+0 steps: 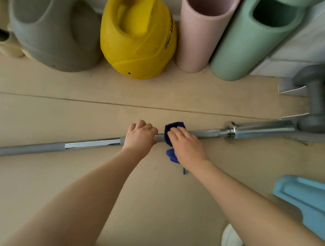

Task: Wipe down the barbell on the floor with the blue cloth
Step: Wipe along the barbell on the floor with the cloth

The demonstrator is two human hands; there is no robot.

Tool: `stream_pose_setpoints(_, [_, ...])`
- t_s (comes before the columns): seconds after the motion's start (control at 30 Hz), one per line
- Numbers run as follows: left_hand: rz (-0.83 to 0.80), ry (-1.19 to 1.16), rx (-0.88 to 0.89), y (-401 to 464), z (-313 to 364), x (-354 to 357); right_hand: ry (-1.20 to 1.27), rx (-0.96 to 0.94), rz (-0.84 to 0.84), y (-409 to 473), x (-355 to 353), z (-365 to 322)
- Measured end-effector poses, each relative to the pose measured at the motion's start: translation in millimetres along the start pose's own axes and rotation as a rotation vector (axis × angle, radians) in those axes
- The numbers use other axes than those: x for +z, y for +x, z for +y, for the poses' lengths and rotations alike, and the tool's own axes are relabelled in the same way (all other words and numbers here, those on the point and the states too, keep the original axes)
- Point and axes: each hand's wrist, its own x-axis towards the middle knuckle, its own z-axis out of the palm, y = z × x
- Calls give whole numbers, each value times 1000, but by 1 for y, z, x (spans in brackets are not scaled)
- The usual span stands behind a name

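**A:** Where are we in the wiping?

**B:** We judge we're mid-task. Our right hand [185,144] presses the blue cloth [173,132] over the barbell [92,144], fingers laid fairly straight across it. The cloth wraps the shaft near its middle, with a loose tail hanging onto the floor [154,197] below our wrist. Our left hand [140,135] curls round the bar just beside the cloth, gripping it, probably to steady it.

**A:** What's left to do?

**B:** We can't tell from the metal which stretches are already clean. The long run towards the left edge and the sleeve [265,128] on the right both lie well apart from the cloth, so we'd guess either may still need a pass.

**A:** And how does the bar look?

**B:** It lies flat on the pale floor, running from lower left to upper right. Dull grey sections alternate with bright chrome ones, and a shiny collar [231,131] marks where the thicker sleeve begins. The sleeve's far end touches a grey dumbbell [316,99]. No plates are loaded.
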Motion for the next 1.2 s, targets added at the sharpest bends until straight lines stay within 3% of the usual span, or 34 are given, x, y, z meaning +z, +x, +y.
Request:
stream_pose_setpoints(0.1, [-67,-33,88,0,-13,-11,-47,204,-18,-7,-2,21])
stream_pose_setpoints(0.23, [-78,-129,96,-8,-41,-29,10,369,30,9,2,-11])
stream_pose_setpoints(0.5, [-95,-208,-162,-55,-117,-23,78,102,17,37,18,-101])
stream_pose_setpoints(0.7, [-88,-223,-203,-81,-140,-12,-46,240,8,30,14,-85])
stream_pose_setpoints(0.83, [-58,-207,-252,-97,-158,-3,27,383,54,40,20,-117])
stream_pose_setpoints(1.03, [-33,-201,-361,-104,-172,12,30,57,-39,58,29,-162])
stream_pose_setpoints(1.2, [32,-104,-480,-100,-189,24,27,101,-131,75,14,-143])
